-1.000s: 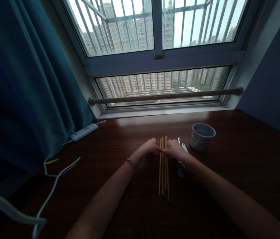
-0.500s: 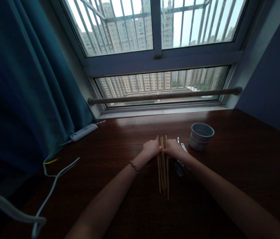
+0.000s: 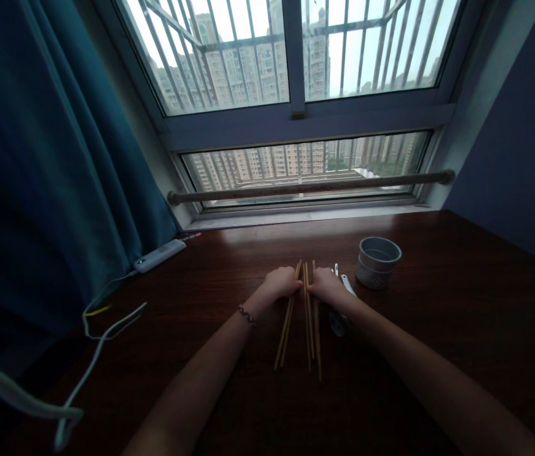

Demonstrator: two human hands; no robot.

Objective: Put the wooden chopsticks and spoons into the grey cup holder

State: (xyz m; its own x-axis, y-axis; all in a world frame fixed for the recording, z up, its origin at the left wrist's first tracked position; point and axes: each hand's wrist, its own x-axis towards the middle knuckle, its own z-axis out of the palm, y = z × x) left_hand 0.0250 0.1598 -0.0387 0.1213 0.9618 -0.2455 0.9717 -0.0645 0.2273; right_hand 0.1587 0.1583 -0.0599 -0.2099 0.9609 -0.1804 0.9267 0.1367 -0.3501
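Note:
Several wooden chopsticks [image 3: 309, 323] lie side by side on the dark wooden table, pointing toward me. My left hand [image 3: 282, 282] is closed on two chopsticks [image 3: 285, 339] near their far ends, and these slant to the left. Opposite it, my right hand [image 3: 327, 285] is closed with thumb and fingers at the upper part of the right-hand chopsticks [image 3: 317, 345]. Its fingertips are partly hidden, so how many it grips is unclear. Beside and partly beneath my right wrist lie spoons, with a white handle [image 3: 347, 285] and a bowl [image 3: 337, 324] showing.
A grey cup-shaped container [image 3: 378, 263] stands right of my right hand. On the left are a white power strip [image 3: 160, 255], a white cable [image 3: 100, 348] and a blue curtain [image 3: 100, 145]. Behind the table is a window with a horizontal rail [image 3: 305, 188].
My left hand has shifted slightly left, swinging two chopsticks away from the others so their near ends slant left. The right hand stays at the remaining chopsticks. The view has shifted a little.

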